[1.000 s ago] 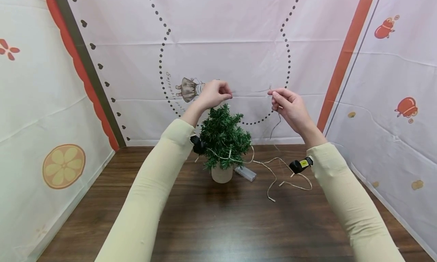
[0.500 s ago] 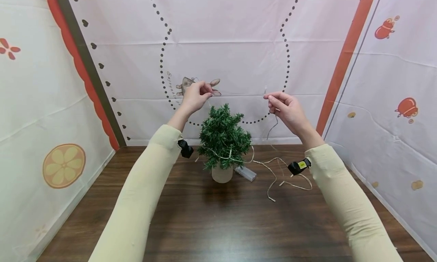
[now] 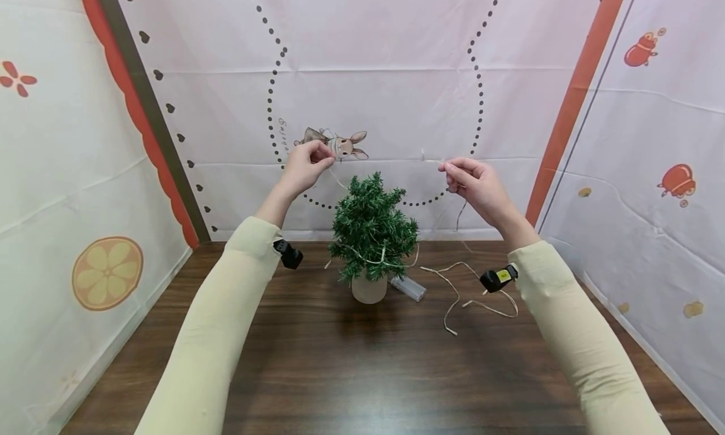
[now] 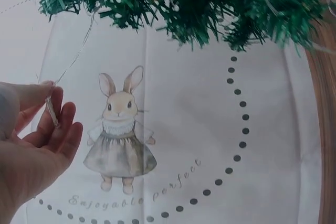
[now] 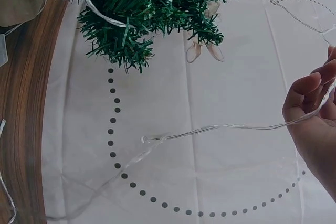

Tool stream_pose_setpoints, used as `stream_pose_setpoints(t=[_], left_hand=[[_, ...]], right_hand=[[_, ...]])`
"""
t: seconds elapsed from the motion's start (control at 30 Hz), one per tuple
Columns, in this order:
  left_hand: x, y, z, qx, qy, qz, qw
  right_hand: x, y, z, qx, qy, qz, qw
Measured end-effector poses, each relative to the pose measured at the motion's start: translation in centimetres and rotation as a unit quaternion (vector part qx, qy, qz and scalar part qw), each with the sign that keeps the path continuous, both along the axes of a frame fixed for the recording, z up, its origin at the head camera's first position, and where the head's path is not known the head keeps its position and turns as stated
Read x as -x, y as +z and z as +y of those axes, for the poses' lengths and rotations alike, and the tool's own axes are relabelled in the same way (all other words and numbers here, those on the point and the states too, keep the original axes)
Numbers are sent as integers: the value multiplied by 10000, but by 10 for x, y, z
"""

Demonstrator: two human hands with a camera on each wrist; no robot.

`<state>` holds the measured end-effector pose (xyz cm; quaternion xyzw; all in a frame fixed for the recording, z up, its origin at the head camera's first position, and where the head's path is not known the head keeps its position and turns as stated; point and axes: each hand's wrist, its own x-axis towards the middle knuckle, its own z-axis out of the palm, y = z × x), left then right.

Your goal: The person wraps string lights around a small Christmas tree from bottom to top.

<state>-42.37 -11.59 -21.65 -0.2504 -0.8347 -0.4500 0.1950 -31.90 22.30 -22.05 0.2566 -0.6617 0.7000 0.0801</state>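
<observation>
Left hand (image 3: 306,167) pinches the string (image 5: 226,126), raised left of the tree (image 3: 372,227). Right hand (image 3: 474,186), raised right of it, pinches string too. More string crosses tree's near side; more lies on the table (image 3: 362,372), right. Clear box (image 3: 409,288) just right of pot (image 3: 369,291).

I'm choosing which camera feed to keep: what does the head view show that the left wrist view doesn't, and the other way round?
Head only: the right hand and the translucent box beside the pot.
Left wrist only: the printed word "perfect" and the rabbit's whole skirt.
Both: the green tree, some wooden tabletop, and the left hand pinching a thin wire.
</observation>
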Motion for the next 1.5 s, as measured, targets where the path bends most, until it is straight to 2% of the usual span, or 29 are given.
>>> stream_pose_setpoints(t=[0.23, 0.4, 0.5, 0.57, 0.73, 0.83, 1.03, 1.2, 1.4, 1.5], left_hand=[[-8, -9, -17, -445, -75, -14, 9990], [-15, -15, -25, -755, -371, -120, 9964], [-22, -18, -31, -796, -554, -90, 9952], [-30, -18, -34, -726, -683, -26, 9950], [-56, -17, -40, -416, -949, 264, 9943], [-66, -20, -43, -320, -1137, 412, 9921], [-73, -29, -49, -97, -1451, 366, 9887], [-77, -37, -55, 97, -1780, 118, 9839], [-81, -47, -58, 338, -2272, -66, 9732], [-82, -52, -58, 460, -2421, -159, 9690]], right_hand=[[-4, 0, -4, -81, 45, 68, 9999], [-5, -2, -4, -37, 74, 100, 9999], [-7, -4, -3, 48, 180, 156, 9997], [-7, -5, -2, 89, 266, 199, 9994], [-10, -10, 0, 35, 549, 357, 9979], [-12, -14, 1, -20, 682, 440, 9967], [-18, -22, 5, -239, 892, 482, 9946], [-21, -30, 8, -511, 1020, 516, 9921], [-25, -38, 11, -662, 1306, 535, 9878], [-26, -43, 12, -613, 1542, 581, 9844]])
